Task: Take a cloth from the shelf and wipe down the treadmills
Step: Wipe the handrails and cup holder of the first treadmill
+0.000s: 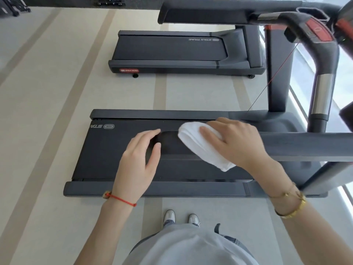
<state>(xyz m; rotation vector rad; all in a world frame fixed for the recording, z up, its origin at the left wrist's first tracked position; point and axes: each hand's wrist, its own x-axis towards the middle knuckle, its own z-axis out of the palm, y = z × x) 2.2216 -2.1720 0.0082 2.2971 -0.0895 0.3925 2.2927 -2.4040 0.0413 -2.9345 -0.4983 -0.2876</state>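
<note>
I stand beside the near treadmill (107, 150), a dark machine with a black belt. Its grey handrail (305, 144) runs in from the right at hand height. My right hand (238, 142) holds a folded white cloth (193, 142) wrapped over the handrail near its free end, fingers lying on top of the cloth. Just left of the cloth, my left hand (137, 159) cups the rounded end of the handrail between thumb and fingers. Most of the rail's end is hidden under the cloth and hands.
A second treadmill (172, 48) stands parallel farther away across a strip of beige floor. The near treadmill's console arm with a red button (317, 33) and its upright rise at the right, beside a bright window. My shoes (181, 219) stand close to the near side rail.
</note>
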